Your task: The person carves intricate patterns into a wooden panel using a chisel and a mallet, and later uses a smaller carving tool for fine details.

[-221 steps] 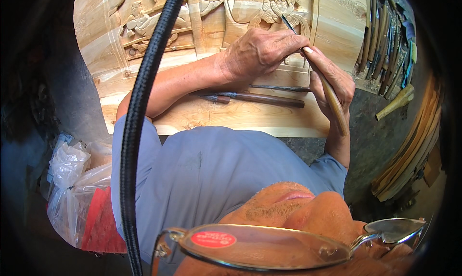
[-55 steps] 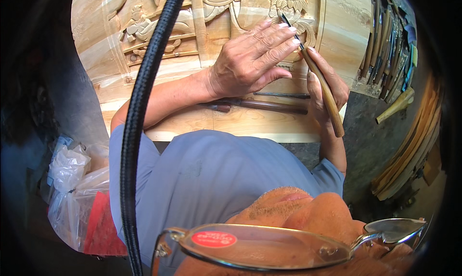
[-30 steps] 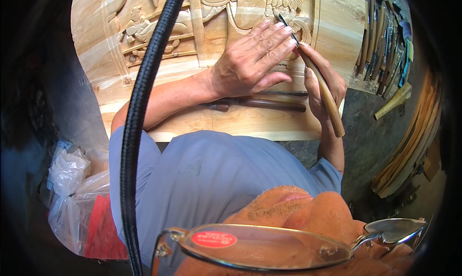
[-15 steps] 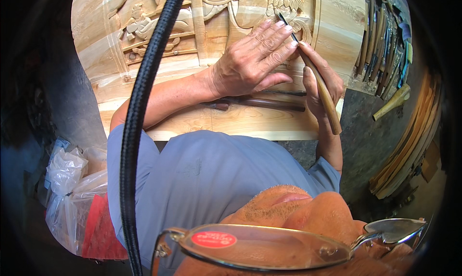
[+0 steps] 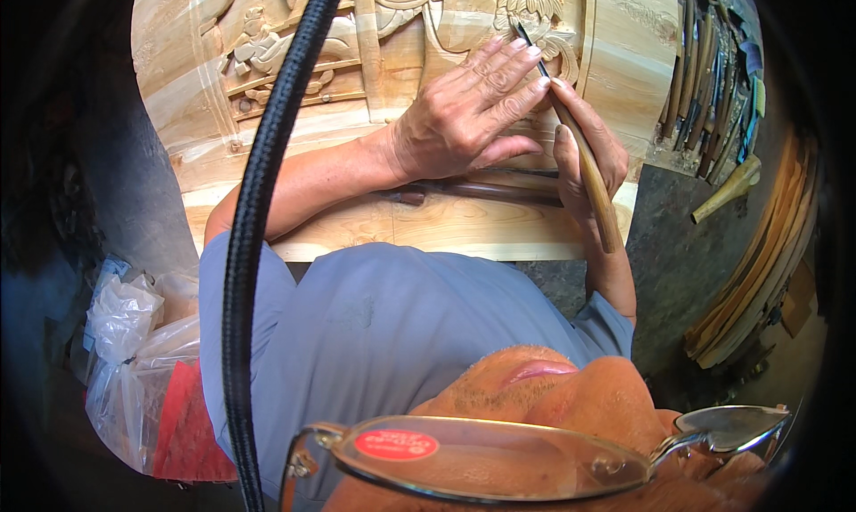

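Pale wood fills the upper part of the head view: a carved relief panel point(image 5: 374, 57) with figures and floral ornament cut into its face and a plain border along its near edge. The left hand point(image 5: 464, 115) lies flat on the carving, palm down, fingers point(image 5: 508, 70) extended and slightly spread, their tips beside the metal shaft of a carving chisel point(image 5: 580, 146); this hand grips nothing and only steadies the blade. The right hand point(image 5: 584, 169) is closed around the chisel's brown wooden handle, thumb along the upper part, the butt of the handle projecting below the palm toward the person. The chisel's dark blade runs up and to the left from the handle, its tip meeting the floral carving near the panel's upper right. Two or three further long tools point(image 5: 473, 191) lie on the plain border, partly covered by the left wrist. To the right of the panel, a row of chisels point(image 5: 713, 75) stands packed side by side, and a wooden mallet point(image 5: 727, 191) lies just below them. A black braided cable point(image 5: 267, 200) crosses the picture in front of the panel. Plastic bags point(image 5: 134, 351) sit at lower left.
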Demonstrator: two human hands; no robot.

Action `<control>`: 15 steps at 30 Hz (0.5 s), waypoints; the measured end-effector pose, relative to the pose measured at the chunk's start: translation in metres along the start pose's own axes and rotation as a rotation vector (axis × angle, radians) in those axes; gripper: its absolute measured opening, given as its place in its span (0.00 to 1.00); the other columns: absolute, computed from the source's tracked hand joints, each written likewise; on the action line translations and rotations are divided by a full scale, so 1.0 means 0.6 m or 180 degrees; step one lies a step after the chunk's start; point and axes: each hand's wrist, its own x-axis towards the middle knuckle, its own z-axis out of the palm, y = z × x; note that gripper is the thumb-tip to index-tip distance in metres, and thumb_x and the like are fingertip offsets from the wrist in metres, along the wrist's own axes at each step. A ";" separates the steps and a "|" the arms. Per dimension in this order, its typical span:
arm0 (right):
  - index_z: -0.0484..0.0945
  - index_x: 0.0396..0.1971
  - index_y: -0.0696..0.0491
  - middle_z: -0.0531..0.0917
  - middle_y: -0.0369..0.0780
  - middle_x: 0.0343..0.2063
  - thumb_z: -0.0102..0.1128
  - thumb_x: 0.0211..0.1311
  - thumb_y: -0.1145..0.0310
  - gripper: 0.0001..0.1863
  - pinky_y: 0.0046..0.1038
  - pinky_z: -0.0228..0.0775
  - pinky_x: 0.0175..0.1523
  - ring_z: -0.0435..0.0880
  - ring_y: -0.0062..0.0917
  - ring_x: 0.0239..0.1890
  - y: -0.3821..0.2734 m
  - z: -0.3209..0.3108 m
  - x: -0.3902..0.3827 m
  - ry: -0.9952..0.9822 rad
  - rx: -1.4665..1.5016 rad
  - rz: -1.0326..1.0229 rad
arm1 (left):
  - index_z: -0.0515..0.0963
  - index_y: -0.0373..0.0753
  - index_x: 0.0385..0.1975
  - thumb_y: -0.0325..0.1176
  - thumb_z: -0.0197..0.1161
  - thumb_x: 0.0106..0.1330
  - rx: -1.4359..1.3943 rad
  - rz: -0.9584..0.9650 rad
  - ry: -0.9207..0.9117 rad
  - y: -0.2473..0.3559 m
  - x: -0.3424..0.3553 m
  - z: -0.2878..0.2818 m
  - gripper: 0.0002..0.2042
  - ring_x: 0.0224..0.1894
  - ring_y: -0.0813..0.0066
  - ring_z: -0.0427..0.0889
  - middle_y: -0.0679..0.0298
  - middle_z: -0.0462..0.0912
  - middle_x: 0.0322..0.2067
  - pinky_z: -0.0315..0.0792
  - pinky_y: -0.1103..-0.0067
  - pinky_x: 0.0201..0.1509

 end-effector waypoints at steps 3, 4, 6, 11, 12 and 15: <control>0.81 0.60 0.62 0.87 0.50 0.56 0.57 0.72 0.71 0.20 0.35 0.75 0.66 0.87 0.37 0.60 0.002 0.004 -0.004 0.0040 -0.0010 0.0002 | 0.78 0.31 0.61 0.46 0.78 0.57 0.0067 0.0065 -0.0004 -0.005 -0.003 0.003 0.35 0.65 0.43 0.79 0.40 0.77 0.63 0.71 0.54 0.73; 0.82 0.58 0.63 0.87 0.51 0.54 0.58 0.69 0.74 0.20 0.36 0.77 0.65 0.87 0.39 0.59 0.001 0.005 -0.002 0.0061 -0.0026 -0.0028 | 0.78 0.31 0.61 0.46 0.78 0.57 0.0073 0.0058 -0.0007 -0.005 -0.003 0.003 0.35 0.65 0.42 0.79 0.40 0.77 0.63 0.71 0.54 0.73; 0.83 0.55 0.64 0.88 0.52 0.52 0.61 0.63 0.81 0.20 0.37 0.80 0.63 0.88 0.43 0.57 -0.002 0.007 0.003 0.0101 -0.0059 -0.0087 | 0.78 0.30 0.61 0.46 0.79 0.56 0.0074 0.0050 -0.0006 -0.005 -0.003 0.003 0.35 0.65 0.42 0.78 0.40 0.77 0.63 0.72 0.54 0.73; 0.82 0.56 0.65 0.87 0.52 0.52 0.60 0.64 0.80 0.20 0.38 0.79 0.62 0.87 0.44 0.57 -0.003 0.011 0.000 0.0138 -0.0021 -0.0143 | 0.78 0.30 0.61 0.45 0.79 0.55 0.0037 0.0035 0.0001 -0.004 -0.002 0.003 0.36 0.66 0.41 0.78 0.39 0.76 0.64 0.71 0.54 0.73; 0.82 0.56 0.65 0.87 0.52 0.52 0.60 0.64 0.80 0.20 0.38 0.79 0.62 0.87 0.44 0.58 -0.004 0.014 -0.001 0.0164 0.0007 -0.0129 | 0.78 0.29 0.61 0.45 0.79 0.56 0.0014 0.0025 0.0020 -0.005 -0.003 0.003 0.36 0.66 0.41 0.78 0.39 0.76 0.64 0.71 0.54 0.73; 0.82 0.56 0.66 0.87 0.52 0.52 0.60 0.64 0.79 0.20 0.38 0.79 0.63 0.87 0.44 0.58 -0.006 0.022 -0.004 0.0240 -0.0024 -0.0100 | 0.78 0.28 0.60 0.44 0.79 0.56 -0.0043 0.0002 0.0060 -0.007 -0.005 0.006 0.35 0.66 0.41 0.78 0.39 0.76 0.64 0.71 0.54 0.73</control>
